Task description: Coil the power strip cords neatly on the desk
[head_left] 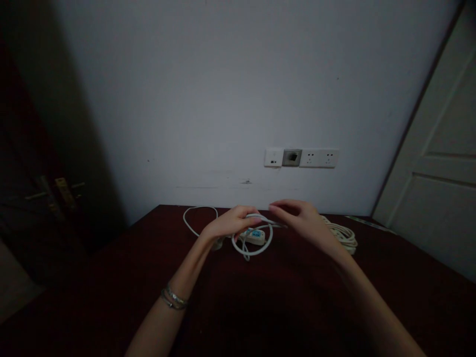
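My left hand (pixel 238 220) is closed around a white cable (pixel 253 254) that hangs from it in a round loop. My right hand (pixel 297 215) is to the right, its thumb and forefinger curved with their tips close together. A stretch of the cable runs from the left hand toward the right hand and passes behind its thumb, where the grip is partly hidden. Behind the loop a white power strip (pixel 256 237) with a blue label lies on the dark red table (pixel 238 307). A thinner bend of cable lies on the table left of my left hand.
Beyond my right wrist, a coiled cream cable (pixel 345 237) lies by the table's back right. Wall sockets (pixel 318 158) are set above the table's back edge. A pale door (pixel 442 163) stands on the right, and a dark door with a brass handle plate (pixel 66 192) on the left.
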Motion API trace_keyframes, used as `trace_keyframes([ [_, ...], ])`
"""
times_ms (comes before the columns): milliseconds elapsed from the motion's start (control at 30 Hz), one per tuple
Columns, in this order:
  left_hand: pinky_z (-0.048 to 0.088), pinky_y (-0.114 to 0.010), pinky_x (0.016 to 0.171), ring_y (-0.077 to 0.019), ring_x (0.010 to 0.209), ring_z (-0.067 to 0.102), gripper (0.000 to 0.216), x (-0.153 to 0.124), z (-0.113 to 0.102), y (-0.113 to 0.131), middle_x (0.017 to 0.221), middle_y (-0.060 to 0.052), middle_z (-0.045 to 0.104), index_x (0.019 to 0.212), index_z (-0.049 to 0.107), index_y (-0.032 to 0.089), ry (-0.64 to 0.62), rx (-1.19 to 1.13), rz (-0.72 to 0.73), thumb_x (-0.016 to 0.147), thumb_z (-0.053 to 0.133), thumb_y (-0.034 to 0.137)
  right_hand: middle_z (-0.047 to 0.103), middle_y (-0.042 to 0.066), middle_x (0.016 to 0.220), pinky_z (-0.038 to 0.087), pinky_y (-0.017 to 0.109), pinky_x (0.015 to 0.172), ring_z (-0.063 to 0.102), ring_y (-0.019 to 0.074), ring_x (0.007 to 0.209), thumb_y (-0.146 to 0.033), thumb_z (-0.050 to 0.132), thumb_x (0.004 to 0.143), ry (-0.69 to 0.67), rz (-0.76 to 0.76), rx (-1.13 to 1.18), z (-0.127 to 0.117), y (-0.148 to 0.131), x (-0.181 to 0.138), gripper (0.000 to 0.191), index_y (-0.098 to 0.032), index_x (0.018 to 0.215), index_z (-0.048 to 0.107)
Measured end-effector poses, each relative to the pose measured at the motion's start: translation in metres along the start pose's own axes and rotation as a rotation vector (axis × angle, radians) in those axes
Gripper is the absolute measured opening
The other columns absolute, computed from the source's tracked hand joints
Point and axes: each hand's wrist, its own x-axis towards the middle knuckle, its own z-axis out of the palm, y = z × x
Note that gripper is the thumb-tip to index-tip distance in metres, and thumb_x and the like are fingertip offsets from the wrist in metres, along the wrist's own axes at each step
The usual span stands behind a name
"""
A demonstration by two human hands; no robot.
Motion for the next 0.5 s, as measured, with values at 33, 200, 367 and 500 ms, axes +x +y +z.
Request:
trace_keyframes([
  [33, 0.033, -0.016, 0.035, -0.0042, 0.041, 0.039, 0.030, -0.001, 0.001, 0.002, 0.060, 0.005, 0.045, 0.098, 0.053, 0.015, 0.014, 0.019, -0.002, 0.082, 0.050, 0.040, 0.067, 0.005, 0.078, 0.041, 0.027, 0.063, 0.057, 0.0172, 0.071, -0.045, 0.058, 0.077, -0.155, 0.009, 0.072, 0.004, -0.002, -0.001, 0.032, -0.016, 0.088, 0.068],
  [200, 0.033, -0.014, 0.036, -0.0054, 0.048, 0.044, 0.028, -0.001, 0.003, 0.005, 0.071, 0.002, 0.050, 0.095, 0.052, 0.016, 0.069, 0.038, 0.030, 0.080, 0.052, 0.039, 0.062, 0.003, 0.069, 0.040, 0.026, 0.059, 0.053, 0.0135, 0.062, -0.048, 0.051, 0.081, -0.485, 0.044, 0.211, 0.015, 0.005, 0.000, 0.039, -0.013, 0.083, 0.066],
  [367, 0.040, -0.018, 0.045, -0.0054, 0.050, 0.046, 0.032, 0.006, -0.001, -0.003, 0.070, 0.003, 0.050, 0.102, 0.048, 0.016, 0.062, -0.100, 0.093, 0.077, 0.057, 0.034, 0.053, 0.000, 0.059, 0.034, 0.023, 0.050, 0.046, 0.0103, 0.053, -0.053, 0.053, 0.077, -0.325, 0.065, 0.157, 0.009, 0.012, 0.004, 0.040, -0.014, 0.072, 0.061],
  [500, 0.043, -0.022, 0.056, -0.0084, 0.060, 0.052, 0.033, 0.010, -0.003, -0.012, 0.073, 0.002, 0.053, 0.103, 0.047, 0.016, 0.139, -0.142, 0.135, 0.074, 0.059, 0.025, 0.050, -0.002, 0.053, 0.031, 0.023, 0.046, 0.043, 0.0099, 0.047, -0.054, 0.055, 0.073, -0.179, 0.147, 0.164, 0.007, 0.014, 0.006, 0.039, -0.016, 0.073, 0.057],
])
